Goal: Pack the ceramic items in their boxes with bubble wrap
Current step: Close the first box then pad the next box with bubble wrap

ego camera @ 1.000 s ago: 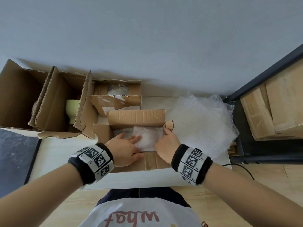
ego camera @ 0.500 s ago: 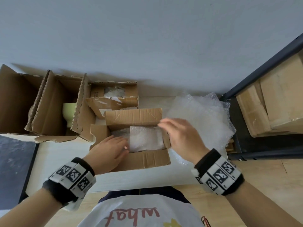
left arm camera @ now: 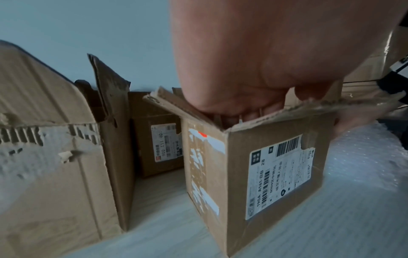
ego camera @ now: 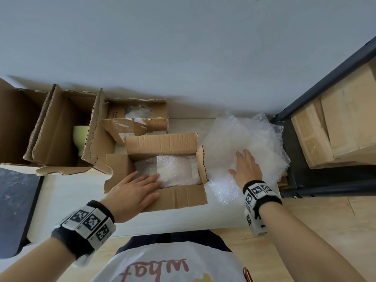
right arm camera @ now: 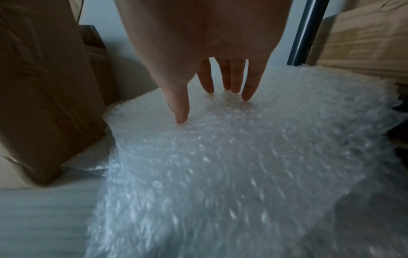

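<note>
the small open box (ego camera: pixel 162 176) sits at the centre of the head view on the white table (ego camera: pixel 61 190), and a wrapped bundle (ego camera: pixel 175 169) fills its interior; the ceramic inside the wrap cannot be seen. the left hand (ego camera: pixel 132 192) lies over the near-left corner of the box with fingers straight and flat on the bundle, gripping nothing. the right hand (ego camera: pixel 247 169) rests with fingers spread and straight on the loose bubble wrap pile (ego camera: pixel 244 139) at centre right, pinching no sheet. risk one: the pile appears to be several overlapping sheets, so a pull from the flat hand may drag more than one sheet, or slide the whole pile toward the table edge at the right. risk two: downward force from the left hand on the bundle may load the ceramic against the box floor if padding below is thin. risk three: the upright flaps may fold inward and block any added wrap. a pale green cup (ego camera: pixel 80 137) stands unwrapped in the large box (ego camera: pixel 59 131) at upper left, so the task looks unfinished.
</note>
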Tool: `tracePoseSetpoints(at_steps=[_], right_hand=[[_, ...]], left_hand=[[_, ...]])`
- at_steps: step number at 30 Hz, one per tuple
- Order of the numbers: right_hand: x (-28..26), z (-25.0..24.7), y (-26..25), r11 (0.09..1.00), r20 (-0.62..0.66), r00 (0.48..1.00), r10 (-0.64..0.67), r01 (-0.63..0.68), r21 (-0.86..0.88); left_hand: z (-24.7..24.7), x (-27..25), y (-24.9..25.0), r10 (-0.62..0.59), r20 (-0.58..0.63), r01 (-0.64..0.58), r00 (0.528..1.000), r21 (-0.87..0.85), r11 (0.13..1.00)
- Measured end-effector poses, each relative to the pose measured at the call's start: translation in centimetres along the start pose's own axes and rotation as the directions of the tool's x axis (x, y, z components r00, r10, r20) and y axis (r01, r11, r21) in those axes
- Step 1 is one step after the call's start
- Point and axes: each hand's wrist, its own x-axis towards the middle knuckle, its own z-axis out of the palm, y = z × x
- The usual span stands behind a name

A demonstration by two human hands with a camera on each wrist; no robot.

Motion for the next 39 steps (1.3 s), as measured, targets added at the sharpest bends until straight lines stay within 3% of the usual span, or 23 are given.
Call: tracePoseSetpoints(at_steps=[9,15,19,23,26,30,34,39], right_hand=[[0.6,-0.3,0.7,0.999,-0.136,0.991,-0.013,0.019,0.039],[0.4,-2.4,2.3,0.941,-0.214,0.971,0.103,-0.026,0.337],[-0.8,-5.2,3.5,0.823,-0.345,0.906,0.245,-0.006,0.568],[-2.6,-9.2,3.3,0.702,-0.488,0.82,0.301,0.156,0.695],[-4.2,-12.4,1.5,0.622,-0.575,0.765,0.29,0.306,0.721],[-5.9,-15.8,-2.5,0.492,-0.605,0.762,0.231,0.445,0.749],[-6.9,-17.9,-6.2,0.372,-0.601,0.791,0.114,0.527,0.764],[-7.0,-18.5,-9.7,0.28,-0.537,0.843,-0.017,0.52,0.807]], left_hand=[[0.0,0.3,-0.1,-0.007,-0.001,0.007,1.0,-0.053,0.999],[0.4,0.4,-0.5,-0.001,-0.006,0.001,1.0,-0.082,0.997],[0.3,0.5,-0.6,-0.009,-0.011,0.007,1.0,-0.138,0.99],[-1.6,0.3,0.7,-0.048,-0.085,0.024,0.995,-0.27,0.963],[-5.0,0.0,2.5,-0.048,-0.185,-0.036,0.981,-0.426,0.904],[-10.5,-0.2,3.8,-0.205,-0.429,-0.14,0.88,-0.646,0.75],[-15.2,-0.9,4.6,-0.233,-0.489,-0.309,0.841,-0.786,0.535],[-18.5,-2.2,6.1,-0.223,-0.491,-0.353,0.842,-0.815,0.46]])
